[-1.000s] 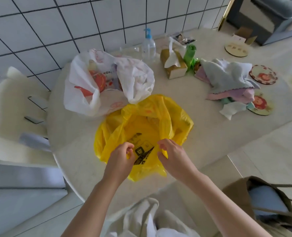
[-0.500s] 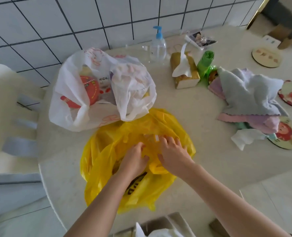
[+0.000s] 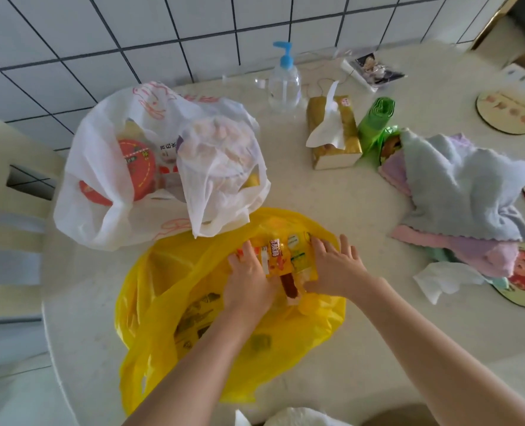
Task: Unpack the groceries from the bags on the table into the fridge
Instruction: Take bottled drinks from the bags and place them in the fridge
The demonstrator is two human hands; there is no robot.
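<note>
A yellow plastic bag lies open on the table's near side. Several snack packets and a red sausage stick show in its mouth. My left hand reaches into the mouth, its fingers curled over the packets' left side. On the packets' right side and the bag's rim, my right hand presses with spread, straight fingers. Behind the yellow bag stands a white plastic bag with a red-lidded tub and other groceries inside. The fridge is out of view.
A pump bottle, a tissue box, a green bag roll, a heap of cloths, a crumpled tissue and round coasters crowd the table's right and back. A white chair stands left, against the tiled wall.
Both hands moved from the bag's near flap deeper into its mouth and spread it. The packets and sausage stick have come into sight between them.
</note>
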